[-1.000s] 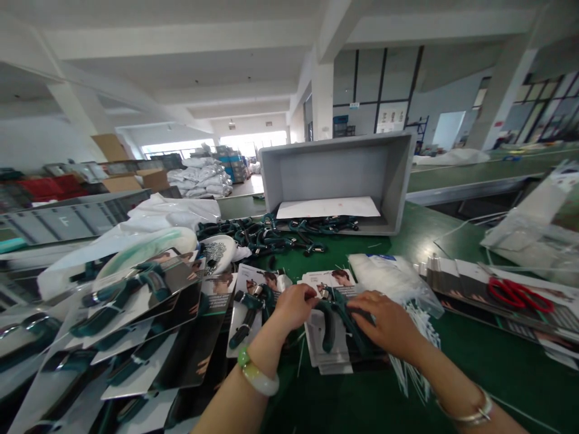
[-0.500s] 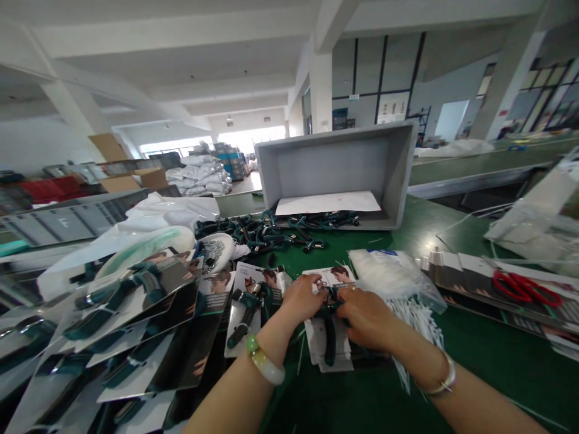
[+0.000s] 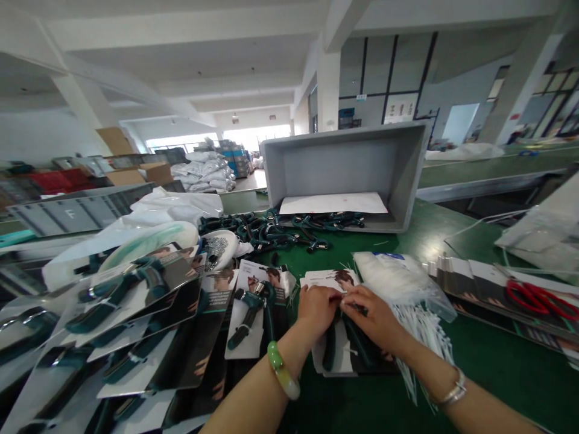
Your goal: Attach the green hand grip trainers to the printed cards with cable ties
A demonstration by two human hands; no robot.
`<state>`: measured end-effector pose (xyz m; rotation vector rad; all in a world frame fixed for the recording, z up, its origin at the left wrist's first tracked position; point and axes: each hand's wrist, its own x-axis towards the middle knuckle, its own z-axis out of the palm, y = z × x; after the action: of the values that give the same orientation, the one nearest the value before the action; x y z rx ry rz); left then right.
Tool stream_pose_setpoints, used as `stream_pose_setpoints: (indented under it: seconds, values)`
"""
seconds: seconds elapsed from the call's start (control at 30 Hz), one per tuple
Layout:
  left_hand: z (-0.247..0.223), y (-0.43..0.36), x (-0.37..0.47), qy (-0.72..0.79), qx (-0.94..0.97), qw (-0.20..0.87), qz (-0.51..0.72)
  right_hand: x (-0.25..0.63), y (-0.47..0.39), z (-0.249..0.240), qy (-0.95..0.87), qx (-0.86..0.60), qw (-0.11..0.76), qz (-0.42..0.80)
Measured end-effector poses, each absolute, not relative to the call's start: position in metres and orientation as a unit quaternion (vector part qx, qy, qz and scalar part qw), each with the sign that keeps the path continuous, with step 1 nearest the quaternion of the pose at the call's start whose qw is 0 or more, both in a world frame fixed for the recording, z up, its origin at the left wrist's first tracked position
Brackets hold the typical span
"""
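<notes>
A pair of pliers (image 3: 332, 348) with dark green handles lies on a printed backing card (image 3: 316, 278), its handles spread toward me. My left hand (image 3: 318, 308) is closed over the pliers' head. My right hand (image 3: 371, 316) is closed too, thumb and finger pinched against the left fingertips. Whatever sits in that pinch is hidden or too small to make out. The pliers' head is covered by my fingers. More cards lie stacked under this one. Just left, another pair of pliers (image 3: 246, 322) rests on its own card.
Carded pliers (image 3: 113, 301) are piled at left. Behind them stands a white bowl of small metal pieces (image 3: 220, 250). Loose pliers (image 3: 266, 229) spill from a tipped grey crate (image 3: 339, 163). White cable ties (image 3: 423, 331) stick out of a bag at right, near red scissors (image 3: 529, 295) on cards.
The pliers' handles have gone from close together to spread apart. My hands have come together over the head, the right one now pinching beside the left. The view has shifted slightly.
</notes>
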<state>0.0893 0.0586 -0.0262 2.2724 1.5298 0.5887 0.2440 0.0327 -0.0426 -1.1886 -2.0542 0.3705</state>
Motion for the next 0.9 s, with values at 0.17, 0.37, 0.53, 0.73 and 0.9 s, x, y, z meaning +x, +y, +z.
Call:
stream_pose_setpoints:
  seconds: [0.17,0.37,0.53,0.73,0.9]
  values:
    - [-0.035,0.048,0.091,0.552,0.767,0.188,0.268,0.237,0.018,-0.052,-0.702,-0.513,0.406,0.281]
    - [-0.038,0.038,0.092,0.555,0.758,0.187,0.288,0.236,0.019,-0.05,-0.7,-0.519,0.394,0.291]
    - [-0.038,0.037,0.092,0.555,0.755,0.191,0.293,0.235,0.019,-0.047,-0.698,-0.525,0.386,0.299]
    - [-0.039,0.038,0.092,0.556,0.747,0.213,0.297,0.235,0.016,-0.047,-0.71,-0.512,0.393,0.284]
    - [-0.039,0.038,0.092,0.562,0.746,0.21,0.289,0.236,0.016,-0.051,-0.714,-0.505,0.404,0.268]
